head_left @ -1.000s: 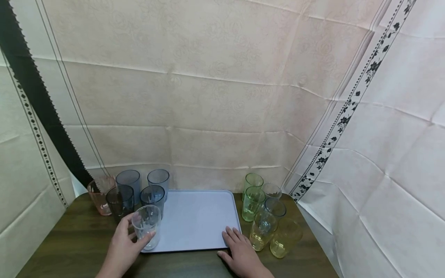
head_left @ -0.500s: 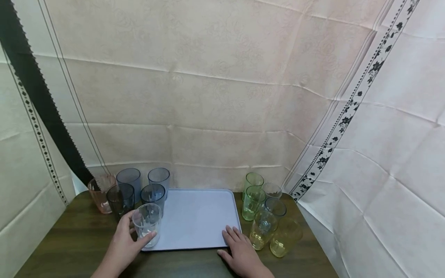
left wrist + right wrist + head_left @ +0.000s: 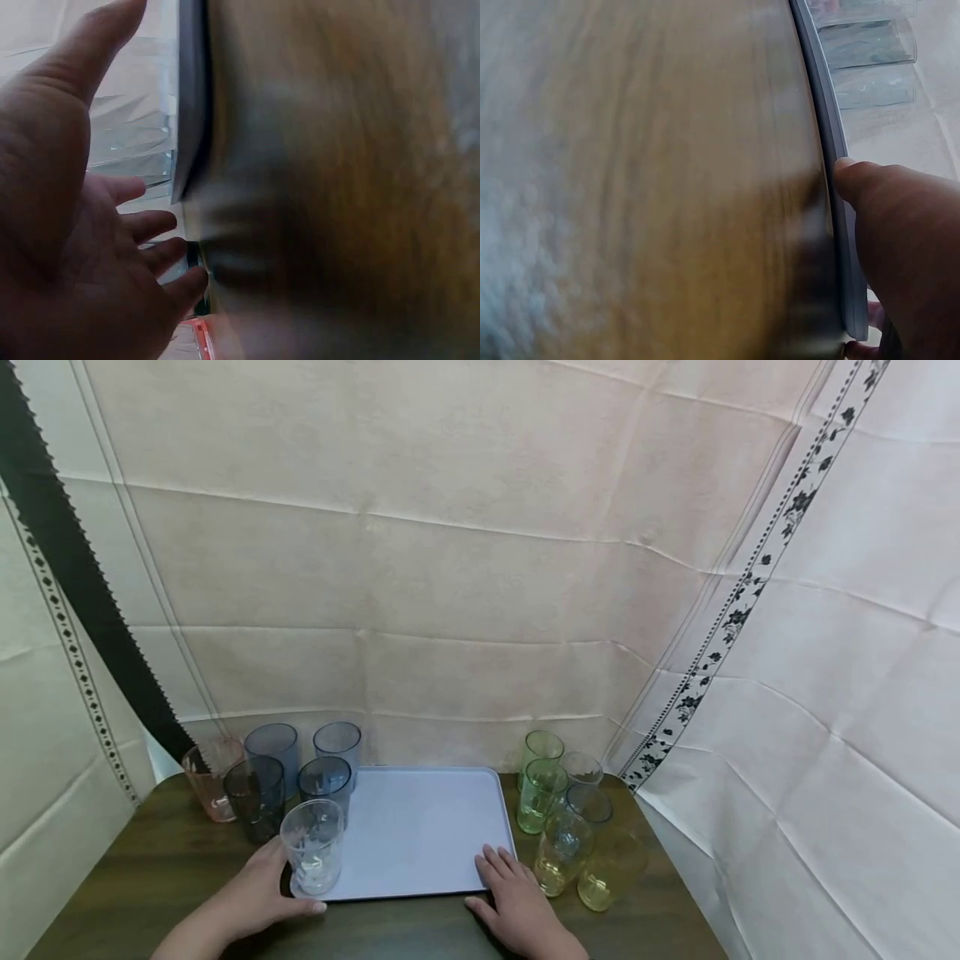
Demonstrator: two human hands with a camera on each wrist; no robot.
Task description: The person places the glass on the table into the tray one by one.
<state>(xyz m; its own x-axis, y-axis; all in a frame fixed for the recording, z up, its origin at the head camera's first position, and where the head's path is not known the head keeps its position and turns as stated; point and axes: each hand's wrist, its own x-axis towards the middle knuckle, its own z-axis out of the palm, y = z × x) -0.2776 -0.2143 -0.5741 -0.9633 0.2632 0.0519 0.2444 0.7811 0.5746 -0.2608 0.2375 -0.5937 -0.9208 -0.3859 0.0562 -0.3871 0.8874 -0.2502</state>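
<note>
A clear glass tumbler (image 3: 315,847) stands upright at the front left corner of the white tray (image 3: 427,827). Close around its left side is my left hand (image 3: 258,893), thumb stretched out in front and fingers partly behind the glass. In the left wrist view the left hand (image 3: 112,225) is spread with nothing in its palm, near the tray's edge (image 3: 193,97). My right hand (image 3: 513,902) lies with fingers extended on the tray's front right corner. The right wrist view shows its thumb (image 3: 892,202) against the tray's rim (image 3: 829,112).
Left of the tray are a pink glass (image 3: 210,793), a dark grey glass (image 3: 255,806) and several bluish glasses (image 3: 273,747). On the right stand green glasses (image 3: 542,797), yellow glasses (image 3: 611,868) and others on the wooden table (image 3: 405,935). Pale cloth (image 3: 450,568) hangs behind.
My left hand has let go of the clear tumbler; its thumb has come off the glass and the hand has dropped down and left. The right hand stays on the tray.
</note>
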